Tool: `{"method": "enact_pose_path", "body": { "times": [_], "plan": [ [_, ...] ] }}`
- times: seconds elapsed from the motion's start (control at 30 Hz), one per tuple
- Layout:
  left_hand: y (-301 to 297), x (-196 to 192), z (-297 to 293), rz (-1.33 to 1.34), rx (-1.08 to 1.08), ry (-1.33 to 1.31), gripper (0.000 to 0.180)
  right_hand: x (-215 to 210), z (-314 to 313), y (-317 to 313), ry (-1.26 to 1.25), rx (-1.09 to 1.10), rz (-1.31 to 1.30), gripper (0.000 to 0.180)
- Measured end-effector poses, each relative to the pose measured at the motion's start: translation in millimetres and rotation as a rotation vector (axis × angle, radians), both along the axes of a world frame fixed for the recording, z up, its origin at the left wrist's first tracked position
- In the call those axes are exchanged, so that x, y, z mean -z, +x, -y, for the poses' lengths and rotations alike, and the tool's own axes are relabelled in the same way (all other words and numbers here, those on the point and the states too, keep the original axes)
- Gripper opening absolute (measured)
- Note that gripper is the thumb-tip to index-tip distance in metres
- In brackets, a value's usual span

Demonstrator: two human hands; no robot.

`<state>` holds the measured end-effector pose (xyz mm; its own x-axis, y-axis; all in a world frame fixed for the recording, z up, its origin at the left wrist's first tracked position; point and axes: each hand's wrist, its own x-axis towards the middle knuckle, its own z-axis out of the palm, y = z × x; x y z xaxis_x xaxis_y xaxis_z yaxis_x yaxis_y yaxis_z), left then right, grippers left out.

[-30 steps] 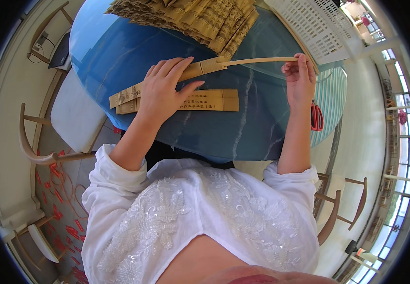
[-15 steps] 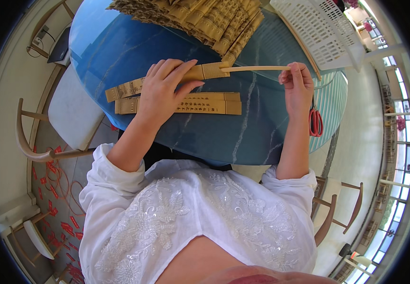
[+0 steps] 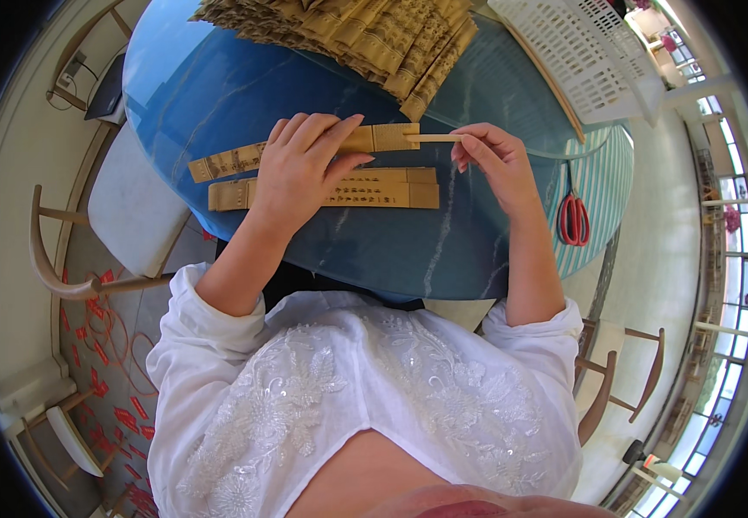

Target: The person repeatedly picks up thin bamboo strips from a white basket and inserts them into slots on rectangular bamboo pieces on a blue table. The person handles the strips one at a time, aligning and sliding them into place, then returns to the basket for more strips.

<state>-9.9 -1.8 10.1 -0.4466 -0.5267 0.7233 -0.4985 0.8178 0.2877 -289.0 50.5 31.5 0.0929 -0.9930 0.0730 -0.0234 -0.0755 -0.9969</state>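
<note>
Left hand [image 3: 305,168] flat, pinning upper paper sleeve [image 3: 305,150] to blue table [image 3: 408,250]; right hand [image 3: 493,155] pinching thin stick [image 3: 432,137], best slid straight, sleeve mouth held steady.

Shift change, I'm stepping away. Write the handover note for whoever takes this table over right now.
Left hand: flat, pressing the upper paper sleeve onto the blue table.
Right hand: pinching the wooden stick, whose tip sits at the sleeve's open end.
Below: a second sleeve lying flat.
Far side: a heap of sleeves, white basket; red scissors to the right.
Done: stick at the mouth. Left: apparently pushing it fully in.
</note>
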Motion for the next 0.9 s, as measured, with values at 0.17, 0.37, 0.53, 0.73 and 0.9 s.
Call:
{"method": "enact_pose_path", "body": {
  "times": [0.17, 0.37, 0.53, 0.73, 0.9],
  "plan": [
    [-1.4, 0.0, 0.3, 0.018, 0.07, -0.012, 0.049, 0.7, -0.6, -2.2, 0.051, -0.096, -0.067, 0.015],
    [-4.7, -0.7, -3.9, 0.094, 0.148, -0.1, 0.045, 2.3, -2.0, 13.4, 0.198, -0.25, -0.027, 0.019],
    [-4.9, -2.8, -3.8, 0.099, 0.165, -0.075, 0.047, -4.4, -5.4, 18.0, 0.206, -0.281, -0.002, 0.021],
    [-6.9, -3.6, -3.0, 0.101, 0.15, -0.088, 0.046, 0.2, -5.2, 18.2, 0.117, -0.272, -0.06, 0.016],
    [-8.7, -3.8, -4.9, 0.135, 0.103, -0.092, 0.046, 1.8, -4.9, 23.4, 0.11, -0.219, -0.042, 0.018]
  ]
}}
